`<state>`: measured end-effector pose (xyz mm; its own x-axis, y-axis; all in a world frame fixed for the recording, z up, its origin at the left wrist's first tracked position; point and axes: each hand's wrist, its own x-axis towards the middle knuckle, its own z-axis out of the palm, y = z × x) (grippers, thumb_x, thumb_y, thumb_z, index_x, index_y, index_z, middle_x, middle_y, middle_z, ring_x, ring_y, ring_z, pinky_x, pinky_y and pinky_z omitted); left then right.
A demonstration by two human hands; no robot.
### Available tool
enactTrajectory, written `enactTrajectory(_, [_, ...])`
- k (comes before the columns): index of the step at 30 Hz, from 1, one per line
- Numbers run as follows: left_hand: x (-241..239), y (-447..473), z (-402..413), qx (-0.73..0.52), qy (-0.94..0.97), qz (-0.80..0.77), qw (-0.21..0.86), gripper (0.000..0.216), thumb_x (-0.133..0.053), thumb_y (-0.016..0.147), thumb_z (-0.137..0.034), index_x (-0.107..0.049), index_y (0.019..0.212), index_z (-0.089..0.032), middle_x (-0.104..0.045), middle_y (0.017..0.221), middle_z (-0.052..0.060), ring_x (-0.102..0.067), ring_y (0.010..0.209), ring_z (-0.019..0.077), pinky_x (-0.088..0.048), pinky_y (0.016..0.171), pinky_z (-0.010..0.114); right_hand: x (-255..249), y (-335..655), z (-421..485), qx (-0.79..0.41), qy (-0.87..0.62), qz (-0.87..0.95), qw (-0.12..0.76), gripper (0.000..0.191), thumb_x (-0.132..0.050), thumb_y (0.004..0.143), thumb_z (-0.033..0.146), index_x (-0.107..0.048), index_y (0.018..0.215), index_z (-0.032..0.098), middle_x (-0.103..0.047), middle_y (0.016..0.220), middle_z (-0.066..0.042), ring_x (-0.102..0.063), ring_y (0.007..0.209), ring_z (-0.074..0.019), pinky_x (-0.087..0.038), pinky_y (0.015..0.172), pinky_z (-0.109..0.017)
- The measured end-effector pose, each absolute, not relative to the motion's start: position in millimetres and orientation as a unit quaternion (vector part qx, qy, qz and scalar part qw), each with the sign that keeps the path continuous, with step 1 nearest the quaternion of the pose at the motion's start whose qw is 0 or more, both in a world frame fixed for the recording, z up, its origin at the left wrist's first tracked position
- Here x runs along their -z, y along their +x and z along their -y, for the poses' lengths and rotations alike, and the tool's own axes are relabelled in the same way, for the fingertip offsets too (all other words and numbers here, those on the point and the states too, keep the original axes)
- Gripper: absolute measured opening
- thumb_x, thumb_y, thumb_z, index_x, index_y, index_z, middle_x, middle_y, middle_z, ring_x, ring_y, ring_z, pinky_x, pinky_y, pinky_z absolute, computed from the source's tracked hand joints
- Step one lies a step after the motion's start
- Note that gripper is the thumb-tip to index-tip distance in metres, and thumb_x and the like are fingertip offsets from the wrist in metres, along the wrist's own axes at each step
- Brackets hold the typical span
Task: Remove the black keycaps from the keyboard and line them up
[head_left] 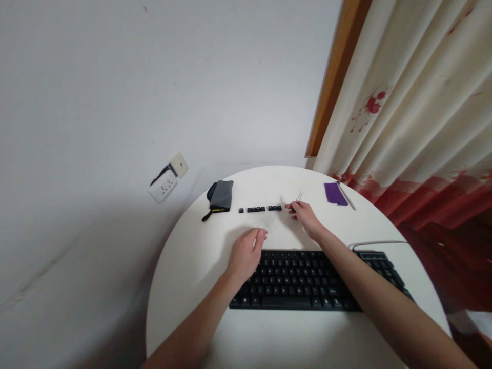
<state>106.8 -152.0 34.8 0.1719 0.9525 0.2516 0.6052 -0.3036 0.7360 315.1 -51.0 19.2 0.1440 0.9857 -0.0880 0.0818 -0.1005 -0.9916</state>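
Observation:
My right hand [302, 212] is closed round the dark handle of a keycap puller, whose two thin wire prongs [300, 195] point up and away. Its fingertips are just right of a row of small black keycaps [255, 209] on the white table. A single keycap [241, 210] lies at the left end of the row. My left hand [246, 251] rests at the upper left of the black keyboard [286, 279], fingers loosely bent and thumb apart. Nothing shows in it, though its palm is hidden. My right forearm crosses above the keyboard and covers part of its keys.
A grey pouch [222, 196] with a black strap lies at the table's left. On the right are a purple cloth [335, 194] and a thin, light-coloured stick [347, 196]. The keyboard cable [378, 242] runs to the right edge. A wall and curtain [384, 128] border the round table [184, 287].

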Motion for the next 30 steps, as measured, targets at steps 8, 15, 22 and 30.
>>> enactTrajectory(8, [-36, 107, 153, -0.359, 0.721, -0.533, 0.259, 0.036, -0.038, 0.101, -0.036, -0.069, 0.097, -0.019, -0.074, 0.095, 0.006, -0.069, 0.09, 0.0203, -0.051, 0.085, 0.032, -54, 341, 118, -0.409, -0.505, 0.606, 0.459, 0.03, -0.055, 0.09, 0.043, -0.067, 0.09, 0.015, -0.059, 0.061, 0.0, -0.054, 0.057, -0.0144, -0.042, 0.06, -0.027])
enactTrajectory(15, [-38, 110, 155, -0.354, 0.725, -0.523, 0.274, 0.035, -0.039, 0.1, -0.037, -0.069, 0.096, -0.019, -0.075, 0.095, 0.007, -0.07, 0.091, 0.021, -0.052, 0.085, 0.032, -52, 348, 164, -0.327, -0.492, 0.688, 0.423, 0.02, -0.055, 0.094, 0.035, -0.064, 0.084, 0.02, -0.063, 0.077, -0.003, -0.058, 0.071, -0.018, -0.046, 0.066, -0.03])
enactTrajectory(22, [-41, 110, 157, -0.356, 0.717, -0.529, 0.281, 0.034, -0.041, 0.1, -0.037, -0.07, 0.097, -0.019, -0.075, 0.094, 0.006, -0.071, 0.089, 0.0203, -0.054, 0.084, 0.032, -51, 356, 167, -0.288, -0.473, 0.724, 0.411, 0.02, -0.054, 0.096, 0.032, -0.064, 0.083, 0.021, -0.062, 0.079, -0.005, -0.058, 0.076, -0.0197, -0.046, 0.071, -0.032])
enactTrajectory(30, [-42, 110, 157, -0.352, 0.707, -0.54, 0.29, 0.034, -0.043, 0.099, -0.038, -0.07, 0.097, -0.019, -0.076, 0.091, 0.004, -0.07, 0.09, 0.0202, -0.055, 0.078, 0.03, -49, 357, 174, -0.319, -0.431, 0.756, 0.374, 0.021, -0.053, 0.097, 0.028, -0.066, 0.083, 0.02, -0.063, 0.085, -0.006, -0.06, 0.082, -0.0193, -0.046, 0.077, -0.031])
